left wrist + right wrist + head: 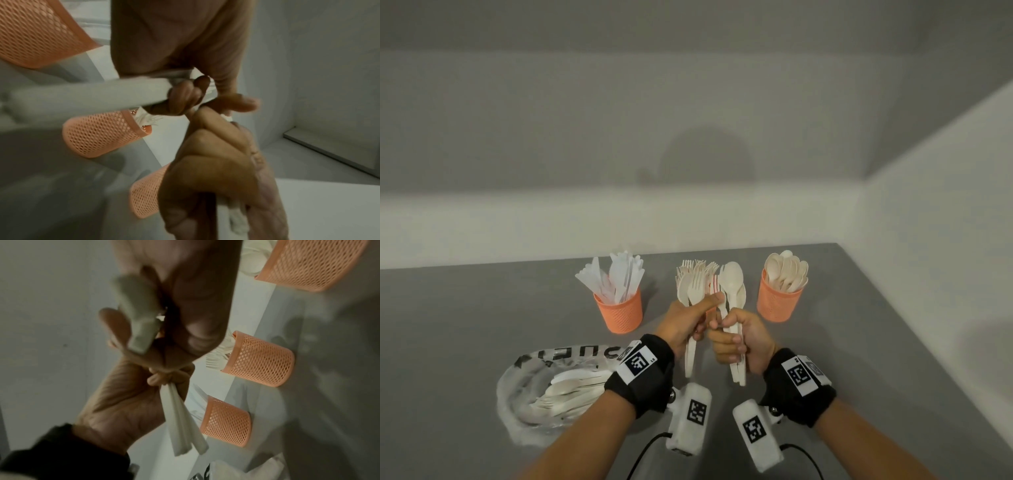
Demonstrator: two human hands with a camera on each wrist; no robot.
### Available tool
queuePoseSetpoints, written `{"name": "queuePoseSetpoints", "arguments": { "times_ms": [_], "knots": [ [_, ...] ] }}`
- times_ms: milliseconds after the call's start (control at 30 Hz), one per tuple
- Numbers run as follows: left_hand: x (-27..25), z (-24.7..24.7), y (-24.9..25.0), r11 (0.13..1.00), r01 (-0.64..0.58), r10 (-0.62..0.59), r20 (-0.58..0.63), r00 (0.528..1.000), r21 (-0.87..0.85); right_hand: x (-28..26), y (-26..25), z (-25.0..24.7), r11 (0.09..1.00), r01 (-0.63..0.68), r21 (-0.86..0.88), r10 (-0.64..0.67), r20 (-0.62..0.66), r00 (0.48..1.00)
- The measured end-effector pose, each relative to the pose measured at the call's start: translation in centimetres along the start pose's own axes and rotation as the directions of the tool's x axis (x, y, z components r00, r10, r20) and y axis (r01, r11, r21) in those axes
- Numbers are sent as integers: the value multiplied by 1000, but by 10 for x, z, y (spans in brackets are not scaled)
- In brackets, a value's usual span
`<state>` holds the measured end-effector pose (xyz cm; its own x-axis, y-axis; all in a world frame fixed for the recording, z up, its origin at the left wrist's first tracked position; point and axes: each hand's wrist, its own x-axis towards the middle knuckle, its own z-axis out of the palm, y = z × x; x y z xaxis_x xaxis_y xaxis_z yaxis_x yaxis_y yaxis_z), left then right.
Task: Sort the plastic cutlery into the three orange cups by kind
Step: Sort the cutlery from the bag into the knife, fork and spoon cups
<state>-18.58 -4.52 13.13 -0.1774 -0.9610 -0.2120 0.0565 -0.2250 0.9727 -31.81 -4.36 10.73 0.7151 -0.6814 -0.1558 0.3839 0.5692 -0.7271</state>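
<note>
Right now the left hand (681,322) has its fingers curled round a small bunch of forks (693,286), thumb pressed across their necks, tines pointing up and away from the person, handles hanging down out of the fist. Just beside it, knuckles almost touching, the right hand (736,339) is closed in a fist round a bunch of spoons (732,284); their bowls stand upright above the thumb and their handles stick out below the palm toward the person. Both bundles have their long axes near vertical and are held in the air above the grey table (482,308), directly in front of the middle orange cup (261,360), which the hands mostly hide in the head view; the wrist views show fork tines in it.

To the left stands the left orange cup (619,311), upright and filled with clear knives (616,279) fanning upward. To the right stands the right orange cup (779,301), upright, packed with spoon bowls up. The three cups form a row near the table's far edge, which meets a white wall (619,212); the right cup is near the table's right edge, where a side wall rises. Open grey surface lies between hands and cups and to the right of the wrists. Near the left forearm lies a clear plastic bag (534,387) with more pale cutlery inside, handles pointing right.
</note>
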Motion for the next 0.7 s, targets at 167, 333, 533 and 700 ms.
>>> {"name": "queuePoseSetpoints", "arguments": {
  "times_ms": [167, 333, 533, 700],
  "knots": [
    [1, 6, 4, 994, -21, 33, -116, 993, 108, -1, 0, 0, 999, -4, -52, -1, -108, 994],
    [11, -4, 4, 997, -30, 5, -326, 945, -72, -6, 1, -5, 971, -40, -236, -41, -329, 943],
    [19, -17, 6, 964, 0, -98, -357, 929, -264, -6, 1, -10, 864, -82, -497, -217, -514, 830],
    [13, -8, 6, 992, -7, -15, -176, 984, -124, -4, 3, -5, 779, -60, -624, -310, -467, 828]
  ]
}}
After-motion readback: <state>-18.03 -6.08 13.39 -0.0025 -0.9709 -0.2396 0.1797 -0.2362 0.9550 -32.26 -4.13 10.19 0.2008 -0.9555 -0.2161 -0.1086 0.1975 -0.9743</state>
